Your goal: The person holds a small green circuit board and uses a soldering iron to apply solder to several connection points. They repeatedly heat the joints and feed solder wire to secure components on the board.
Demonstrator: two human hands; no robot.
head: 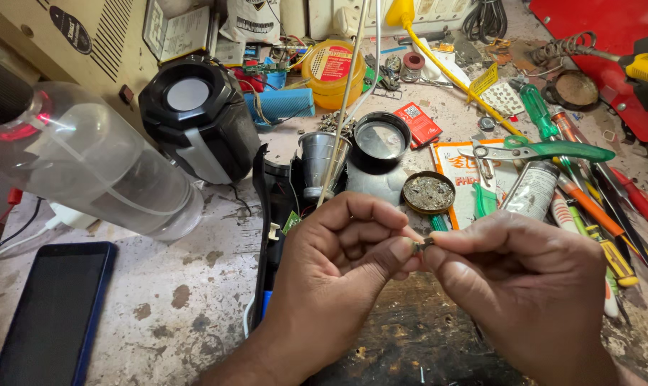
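Left hand point(338, 264) & right hand point(510, 286) both pinching tiny metal part point(422, 244), solder tin point(428, 192) behind

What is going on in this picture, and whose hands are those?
The camera sits on a person's head and looks down, so you see their own two hands. The left hand and the right hand pinch one tiny metal part between their fingertips; it is too small to tell what it is. Below is a messy workbench. On it lie a dark phone, a clear plastic bottle, a black speaker, green-handled scissors, several screwdrivers and a small round tin with grey stuff in it.
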